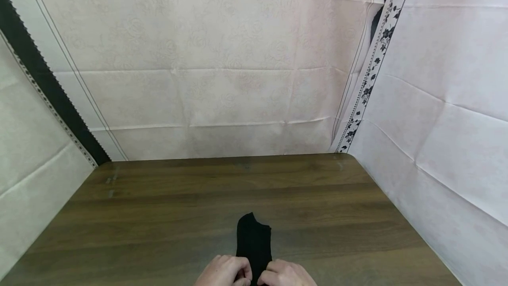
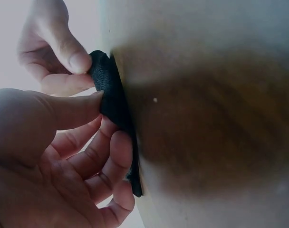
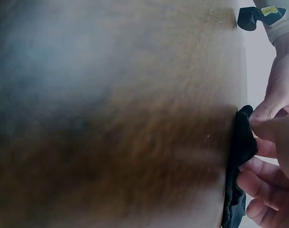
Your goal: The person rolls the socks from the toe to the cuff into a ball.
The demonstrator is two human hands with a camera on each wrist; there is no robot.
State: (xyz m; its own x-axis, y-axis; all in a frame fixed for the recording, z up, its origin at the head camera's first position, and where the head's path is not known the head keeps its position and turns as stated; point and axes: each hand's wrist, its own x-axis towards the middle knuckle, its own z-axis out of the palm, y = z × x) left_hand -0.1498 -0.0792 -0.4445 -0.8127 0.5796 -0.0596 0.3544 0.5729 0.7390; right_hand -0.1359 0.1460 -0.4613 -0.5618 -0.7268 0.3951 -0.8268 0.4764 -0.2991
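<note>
Black knit ankle sock (image 1: 254,237). Lies flat, lengthwise away from the person, on brown wood-grain tabletop (image 1: 158,215), centred toward the person's side. Shows a curved notch at the far end; runs down between the hands to the bottom of head view, so cannot tell where the near end stops.

Pinched on its left side by bare left hand (image 1: 226,270): thumb to one face, fingers curled against the other, per left-wrist view. Pinched on its right side by bare right hand (image 1: 287,272), also between thumb and curled fingers. Looks uneven and creased along the gripped part in right-wrist view.

Also noted: dark band (image 3: 249,18) with yellow patch beside pale sleeve (image 3: 283,31), by left wrist. Around the tabletop on three sides, pale creased sheets (image 1: 230,34) with dark borders.

Reads as an arranging step, with the near part taken up from both sides; cannot tell whether for straightening or folding. Seems under way, with grasp made and far part lying undisturbed. Probably calls next for an even two-handed move: pinches level, light tension across the knit, far part left flat. Likely soft and springy, so apt to skew under unequal pull.
</note>
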